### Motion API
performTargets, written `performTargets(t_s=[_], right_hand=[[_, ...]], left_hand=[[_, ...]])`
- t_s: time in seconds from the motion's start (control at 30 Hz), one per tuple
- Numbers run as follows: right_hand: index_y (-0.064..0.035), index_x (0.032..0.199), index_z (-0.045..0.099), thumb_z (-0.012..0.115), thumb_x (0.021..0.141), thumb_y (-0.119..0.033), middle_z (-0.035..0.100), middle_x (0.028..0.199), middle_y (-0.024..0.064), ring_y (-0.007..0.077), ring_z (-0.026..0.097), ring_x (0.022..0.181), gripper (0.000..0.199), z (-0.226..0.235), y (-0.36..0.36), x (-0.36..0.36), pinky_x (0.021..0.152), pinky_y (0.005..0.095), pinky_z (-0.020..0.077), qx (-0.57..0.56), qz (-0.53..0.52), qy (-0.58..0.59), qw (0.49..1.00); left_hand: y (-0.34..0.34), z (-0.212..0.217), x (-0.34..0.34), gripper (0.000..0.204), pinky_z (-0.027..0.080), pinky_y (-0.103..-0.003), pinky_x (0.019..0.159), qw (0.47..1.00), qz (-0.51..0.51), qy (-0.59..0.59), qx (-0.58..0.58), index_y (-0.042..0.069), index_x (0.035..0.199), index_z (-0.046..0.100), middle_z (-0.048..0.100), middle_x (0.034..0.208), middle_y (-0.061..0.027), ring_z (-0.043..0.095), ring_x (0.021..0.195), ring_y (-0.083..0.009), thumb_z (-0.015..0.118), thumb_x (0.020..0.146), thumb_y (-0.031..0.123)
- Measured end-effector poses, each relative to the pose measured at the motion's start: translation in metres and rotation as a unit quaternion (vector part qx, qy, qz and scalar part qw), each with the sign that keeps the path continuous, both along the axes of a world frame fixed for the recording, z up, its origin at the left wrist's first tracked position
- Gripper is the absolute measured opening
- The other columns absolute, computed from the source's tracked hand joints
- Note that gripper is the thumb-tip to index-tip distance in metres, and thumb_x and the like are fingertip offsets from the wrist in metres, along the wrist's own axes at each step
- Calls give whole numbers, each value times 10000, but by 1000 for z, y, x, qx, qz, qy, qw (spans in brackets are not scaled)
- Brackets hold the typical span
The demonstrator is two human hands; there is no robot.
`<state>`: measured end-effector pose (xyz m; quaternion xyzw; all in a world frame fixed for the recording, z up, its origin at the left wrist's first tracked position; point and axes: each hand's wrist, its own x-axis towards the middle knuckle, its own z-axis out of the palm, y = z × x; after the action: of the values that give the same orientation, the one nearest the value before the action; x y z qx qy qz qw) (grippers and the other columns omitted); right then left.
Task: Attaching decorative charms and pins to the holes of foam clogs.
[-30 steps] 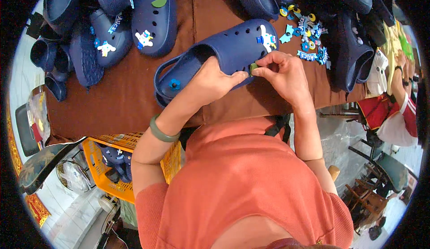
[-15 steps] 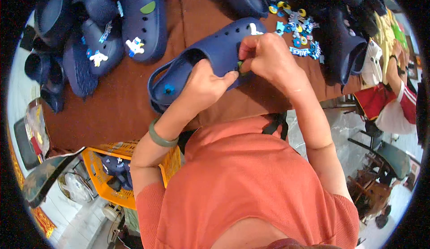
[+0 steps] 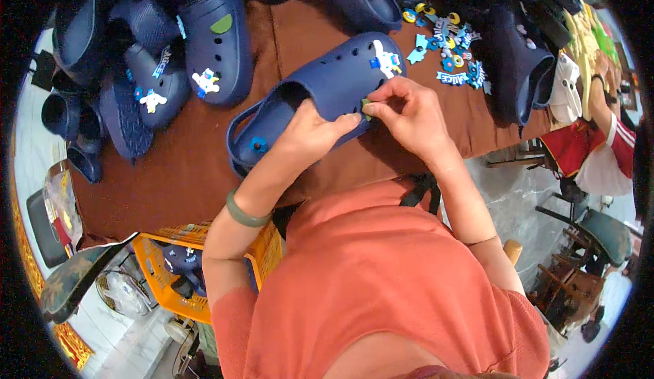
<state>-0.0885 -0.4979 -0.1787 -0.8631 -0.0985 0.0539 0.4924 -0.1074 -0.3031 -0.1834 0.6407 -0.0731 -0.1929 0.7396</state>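
1. From my distant seat I'm watching the clog, navy, lying slantwise over the brown cloth between both hands, its toe pointing up and right.
2. The left hand is gripping the clog's near side, its fingers reaching into the opening and hidden from me, its thumb pressing outside.
3. The right hand is pinching a green charm between thumb and forefinger, against the near side; I can't tell whether it's sitting in a hole.
4. I'm seeing a white charm sitting near the toe and a blue flower at the heel.
5. Loose charms are lying in a pile to the right.
6. A second clog is standing left, wearing a green half-disc.
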Motion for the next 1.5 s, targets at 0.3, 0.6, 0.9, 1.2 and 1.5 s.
performTargets(t_s=[0.3,0.6,0.9,1.2,1.5], right_hand=[[-53,777,678,829,684,-362,666,725,173,356,669,733,356,33,0,32,642,447,507,-258,103,-11,960],[-63,765,589,759,786,-268,638,708,159,384,631,701,268,21,-6,8,614,476,471,-140,87,-97,981],[-35,971,697,682,865,-117,678,882,164,328,671,765,135,-10,-111,57,690,403,517,-202,-218,-193,935],[-62,1049,683,683,836,-120,637,975,171,349,601,938,221,-46,-142,63,835,421,488,-283,-120,-226,924],[-19,1124,650,633,932,-84,671,1074,83,181,634,974,203,-16,-99,35,846,291,489,-54,-178,-159,970]], left_hand=[[-7,-3,-6,388,495,-327,903,998,64,-21,11,-20,1248,553,639,1152,-76,621,1012,-171,631,870,24],[-2,-1,1,364,474,-326,954,996,24,-81,30,-24,1197,597,663,1151,-93,632,1048,-187,684,851,47],[-8,14,-6,337,525,-293,809,982,157,43,95,-62,1045,654,699,1001,-112,673,919,-174,666,935,257],[3,-3,7,616,469,-280,930,975,193,103,-50,-62,1187,637,676,1131,-124,638,1033,-164,398,1032,484],[6,8,6,592,450,-338,1030,974,141,135,-112,-77,1294,549,612,1276,-170,624,1139,-228,369,1052,432]])
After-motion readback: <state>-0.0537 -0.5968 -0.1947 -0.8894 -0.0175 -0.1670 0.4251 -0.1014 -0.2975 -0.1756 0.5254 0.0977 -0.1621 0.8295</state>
